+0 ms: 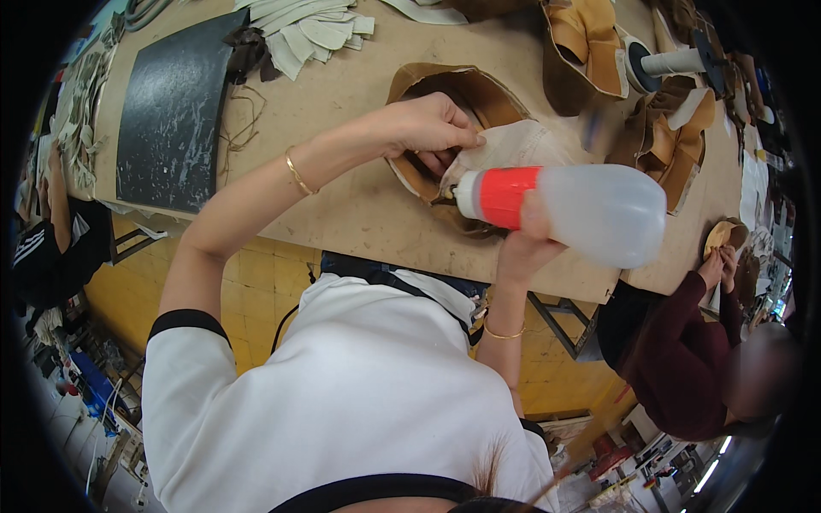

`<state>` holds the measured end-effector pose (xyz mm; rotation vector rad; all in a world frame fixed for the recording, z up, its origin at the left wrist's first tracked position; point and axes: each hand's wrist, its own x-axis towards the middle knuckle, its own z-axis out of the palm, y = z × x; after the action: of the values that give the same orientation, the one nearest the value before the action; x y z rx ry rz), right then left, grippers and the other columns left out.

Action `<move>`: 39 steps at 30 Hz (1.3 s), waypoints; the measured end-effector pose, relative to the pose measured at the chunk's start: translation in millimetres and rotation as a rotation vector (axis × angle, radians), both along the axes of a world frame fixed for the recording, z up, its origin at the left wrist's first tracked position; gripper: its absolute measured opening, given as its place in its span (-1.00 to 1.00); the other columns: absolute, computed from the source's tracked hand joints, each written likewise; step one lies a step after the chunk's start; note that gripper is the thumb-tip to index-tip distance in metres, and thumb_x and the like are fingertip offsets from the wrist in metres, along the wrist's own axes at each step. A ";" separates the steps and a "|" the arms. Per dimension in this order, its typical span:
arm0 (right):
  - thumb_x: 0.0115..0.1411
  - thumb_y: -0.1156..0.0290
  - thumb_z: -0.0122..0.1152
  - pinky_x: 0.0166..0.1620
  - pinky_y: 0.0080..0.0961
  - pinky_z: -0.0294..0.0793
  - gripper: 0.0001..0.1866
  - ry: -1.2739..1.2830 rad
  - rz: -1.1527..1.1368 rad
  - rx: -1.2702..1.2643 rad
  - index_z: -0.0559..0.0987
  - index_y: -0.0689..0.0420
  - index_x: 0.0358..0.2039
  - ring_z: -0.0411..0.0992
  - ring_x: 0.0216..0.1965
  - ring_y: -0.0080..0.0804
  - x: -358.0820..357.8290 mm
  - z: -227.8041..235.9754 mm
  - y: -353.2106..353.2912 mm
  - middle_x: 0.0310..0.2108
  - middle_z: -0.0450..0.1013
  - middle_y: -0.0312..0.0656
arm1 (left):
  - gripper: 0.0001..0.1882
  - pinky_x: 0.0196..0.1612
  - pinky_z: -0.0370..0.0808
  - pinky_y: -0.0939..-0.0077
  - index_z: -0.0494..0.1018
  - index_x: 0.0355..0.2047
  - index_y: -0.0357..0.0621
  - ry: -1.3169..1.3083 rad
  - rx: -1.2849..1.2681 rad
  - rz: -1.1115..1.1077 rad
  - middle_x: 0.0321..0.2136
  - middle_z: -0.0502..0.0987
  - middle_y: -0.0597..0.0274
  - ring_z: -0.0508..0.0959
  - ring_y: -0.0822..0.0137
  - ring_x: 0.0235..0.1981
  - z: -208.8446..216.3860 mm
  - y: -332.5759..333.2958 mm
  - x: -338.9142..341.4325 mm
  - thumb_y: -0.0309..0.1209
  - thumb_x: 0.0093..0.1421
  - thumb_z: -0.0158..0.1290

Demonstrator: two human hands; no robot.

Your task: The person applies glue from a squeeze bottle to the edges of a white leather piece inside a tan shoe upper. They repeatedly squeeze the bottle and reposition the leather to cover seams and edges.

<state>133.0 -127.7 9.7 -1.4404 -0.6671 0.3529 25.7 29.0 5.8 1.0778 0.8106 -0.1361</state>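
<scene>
Surface (359, 209) with near edge toward the wearer: a brown leather piece (505, 98) lies near this edge, right of its middle. Of the hands, the left (432, 128) pinches pale fabric (522, 144) over the leather; the right (532, 235) grips a squeeze bottle (599, 214), nozzle toward the fabric. Mostly open room, crossed by the left forearm, separates leather and dark board (171, 111).

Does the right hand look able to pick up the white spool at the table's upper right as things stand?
Probably not: the right hand is wrapped around the squeeze bottle, which it would likely need to put down first. Brown leather-like pieces also sit near the white spool.
</scene>
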 end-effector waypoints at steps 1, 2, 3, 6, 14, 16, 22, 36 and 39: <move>-0.06 0.42 0.31 -0.09 -0.40 0.35 -0.59 0.056 -0.025 0.042 0.43 0.31 -0.19 0.35 -0.25 -0.35 2.9 0.6 0.1 -0.24 0.40 -0.16 | -0.76 -0.53 0.47 0.72 0.49 -0.29 -0.30 0.005 0.022 -0.009 -0.52 0.52 0.33 0.48 0.61 -0.59 -0.6 -0.1 0.9 -0.34 0.18 0.01; -0.05 0.42 0.30 -0.08 -0.41 0.35 -0.58 0.131 -0.077 0.067 0.42 0.32 -0.19 0.35 -0.24 -0.35 5.8 1.6 1.4 -0.23 0.39 -0.15 | -0.76 -0.53 0.47 0.72 0.49 -0.29 -0.30 0.004 0.039 -0.019 -0.52 0.52 0.34 0.47 0.61 -0.59 -1.0 0.2 1.9 -0.35 0.18 0.01; -0.05 0.43 0.28 -0.08 -0.41 0.34 -0.58 0.214 -0.140 0.073 0.41 0.33 -0.18 0.34 -0.24 -0.34 7.9 2.7 3.1 -0.22 0.38 -0.15 | -0.77 -0.53 0.47 0.73 0.49 -0.30 -0.30 0.005 0.054 -0.025 -0.52 0.52 0.34 0.47 0.62 -0.60 -1.0 0.6 2.4 -0.35 0.18 0.02; -0.04 0.43 0.26 -0.07 -0.41 0.33 -0.58 0.149 -0.139 0.124 0.40 0.34 -0.18 0.33 -0.24 -0.34 11.6 8.2 7.1 -0.22 0.38 -0.13 | -0.79 -0.53 0.47 0.74 0.49 -0.31 -0.28 -0.025 0.041 -0.021 -0.52 0.51 0.36 0.47 0.62 -0.59 0.9 2.3 1.8 -0.36 0.18 0.01; -0.06 0.42 0.32 -0.13 -0.40 0.39 -0.57 -0.128 -0.099 0.120 0.43 0.31 -0.18 0.36 -0.28 -0.35 1.6 2.2 10.1 -0.24 0.40 -0.14 | -0.81 -0.55 0.45 0.75 0.49 -0.37 -0.25 -0.077 -0.096 0.074 -0.55 0.48 0.36 0.43 0.65 -0.60 16.0 -4.9 -7.4 -0.37 0.19 -0.02; -0.06 0.41 0.35 -0.15 -0.41 0.40 -0.57 -0.222 -0.035 0.115 0.44 0.30 -0.19 0.37 -0.29 -0.36 -0.5 0.3 6.7 -0.25 0.41 -0.15 | -0.81 -0.55 0.45 0.75 0.49 -0.38 -0.25 -0.080 -0.082 0.074 -0.57 0.48 0.36 0.41 0.65 -0.61 18.2 -7.5 -6.3 -0.37 0.19 -0.02; -0.04 0.42 0.29 -0.16 -0.43 0.42 -0.60 -0.305 0.027 0.099 0.41 0.31 -0.20 0.36 -0.28 -0.38 -0.3 0.4 2.1 -0.23 0.39 -0.13 | -0.80 -0.55 0.45 0.72 0.49 -0.38 -0.26 -0.100 -0.067 0.110 -0.59 0.46 0.38 0.40 0.64 -0.63 23.1 -13.6 -6.1 -0.38 0.19 -0.04; 0.00 0.37 0.24 -0.17 -0.41 0.45 -0.57 -0.273 -0.083 0.084 0.36 0.36 -0.18 0.38 -0.29 -0.38 3.4 1.8 5.5 -0.24 0.38 -0.11 | -0.68 -0.39 0.44 0.78 0.42 -0.08 -0.32 -0.121 -0.027 0.113 -0.43 0.55 0.29 0.46 0.66 -0.51 31.7 -24.6 -16.8 -0.47 0.15 -0.05; -0.01 0.39 0.24 -0.16 -0.40 0.45 -0.56 -0.316 -0.063 0.084 0.36 0.35 -0.16 0.39 -0.28 -0.36 4.0 0.7 0.6 -0.22 0.38 -0.10 | -0.62 -0.33 0.44 0.79 0.38 -0.03 -0.35 -0.221 0.135 0.011 -0.32 0.57 0.20 0.51 0.63 -0.40 32.2 -35.3 -21.0 -0.58 0.10 -0.02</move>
<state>136.9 -127.1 10.4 -1.4465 -0.8782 0.0458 4.7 -6.4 37.9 1.1914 0.6329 0.0478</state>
